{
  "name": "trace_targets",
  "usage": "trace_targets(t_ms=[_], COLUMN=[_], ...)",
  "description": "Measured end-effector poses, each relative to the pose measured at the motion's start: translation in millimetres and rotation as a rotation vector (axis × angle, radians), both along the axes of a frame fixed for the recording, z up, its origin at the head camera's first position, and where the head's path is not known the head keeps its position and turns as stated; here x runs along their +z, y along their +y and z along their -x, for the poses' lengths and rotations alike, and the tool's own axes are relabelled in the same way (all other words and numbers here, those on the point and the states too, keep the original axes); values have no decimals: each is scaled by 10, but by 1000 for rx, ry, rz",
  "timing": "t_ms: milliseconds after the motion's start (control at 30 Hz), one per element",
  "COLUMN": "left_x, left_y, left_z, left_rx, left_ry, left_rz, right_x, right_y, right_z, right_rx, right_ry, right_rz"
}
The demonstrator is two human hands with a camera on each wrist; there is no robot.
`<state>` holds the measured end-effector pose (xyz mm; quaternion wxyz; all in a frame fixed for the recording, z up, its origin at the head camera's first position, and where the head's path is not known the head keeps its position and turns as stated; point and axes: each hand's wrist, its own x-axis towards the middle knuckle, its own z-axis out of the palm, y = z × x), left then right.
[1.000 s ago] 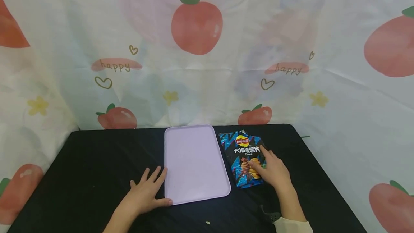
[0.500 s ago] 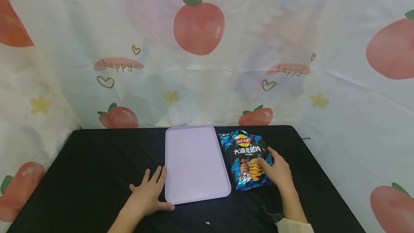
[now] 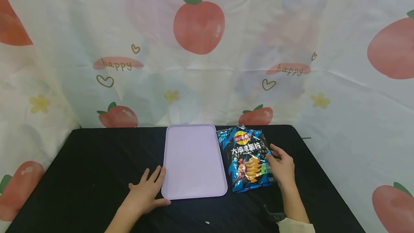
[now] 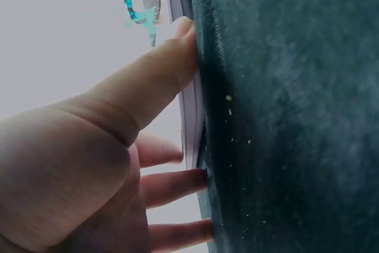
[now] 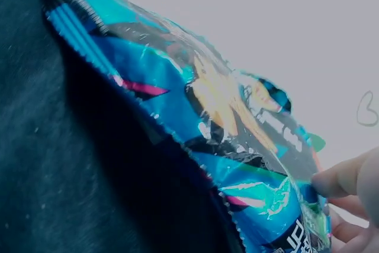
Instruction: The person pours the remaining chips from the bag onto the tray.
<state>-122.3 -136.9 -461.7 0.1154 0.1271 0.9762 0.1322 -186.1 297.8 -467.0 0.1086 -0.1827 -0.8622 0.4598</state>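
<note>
A blue and black bag of potato chips point(image 3: 247, 161) lies just right of the lavender tray point(image 3: 195, 164), close against its side. My right hand point(image 3: 283, 164) pinches the bag's right edge between thumb and fingers. In the right wrist view the near edge of the bag point(image 5: 148, 81) is raised off the dark cloth, with shadow beneath. My left hand point(image 3: 145, 191) is spread at the tray's lower left corner. In the left wrist view its thumb touches the tray's rim point(image 4: 190, 111), and the other fingers reach straight along the side.
A black cloth point(image 3: 106, 168) covers the table. One small pale crumb point(image 3: 207, 222) lies near the front edge, and tiny specks dot the cloth in the left wrist view. Behind the table hangs a fruit-printed curtain point(image 3: 207, 92).
My right hand has shifted from lying over the bag to pinching its right edge. The bag's right side has risen. The tray has turned slightly, its near end moving left.
</note>
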Motion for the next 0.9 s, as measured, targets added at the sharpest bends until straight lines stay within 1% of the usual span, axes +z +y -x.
trace_targets(t_ms=[100,200,400,500,633,767,833,900], left_x=[-12,-20,-56,-71,-62,-51,-56,-65], left_y=[-9,-8,-9,-26,-55,-82,-90,-90], left_z=[11,31,69,76,82,82,82,93], left_rx=[-7,6,56,66,74,82,88,89], left_ry=[9,6,-28,-50,-66,-86,-97,-98], left_rz=[7,-1,-39,-53,-65,-73,-74,-81], right_x=[46,98,231,312,441,627,697,725], right_y=[-15,-31,-90,-134,-245,-437,-515,-545], right_z=[-3,-16,-60,-96,-162,-252,-258,-213], right_rx=[-22,-24,17,46,93,149,189,236], right_ry=[35,90,215,267,330,417,480,544], right_rz=[63,132,208,212,166,63,4,-63])
